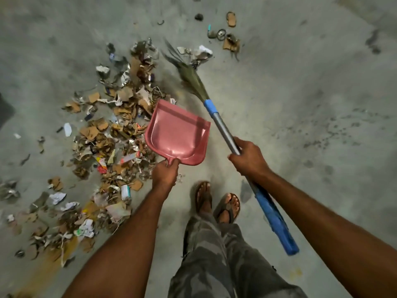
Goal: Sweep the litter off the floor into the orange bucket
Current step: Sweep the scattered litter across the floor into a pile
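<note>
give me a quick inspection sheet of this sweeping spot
surface: stained grey concrete floor.
job's things: empty pink plastic dustpan; grass-bristle broom, silver shaft, blue grip; orange bucket not in view.
clutter: pile of torn cardboard, paper and foil litter left of dustpan; smaller scraps beyond the bristles.
grippers: left hand grips dustpan handle; right hand grips broom shaft.
cables: nothing seen.
surroundings: sandalled feet, camouflage trousers.

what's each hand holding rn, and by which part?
Left hand grips the pink dustpan by its short handle at the near end. Right hand grips the broom around the metal shaft, between the bristles and the blue end grip.
</note>
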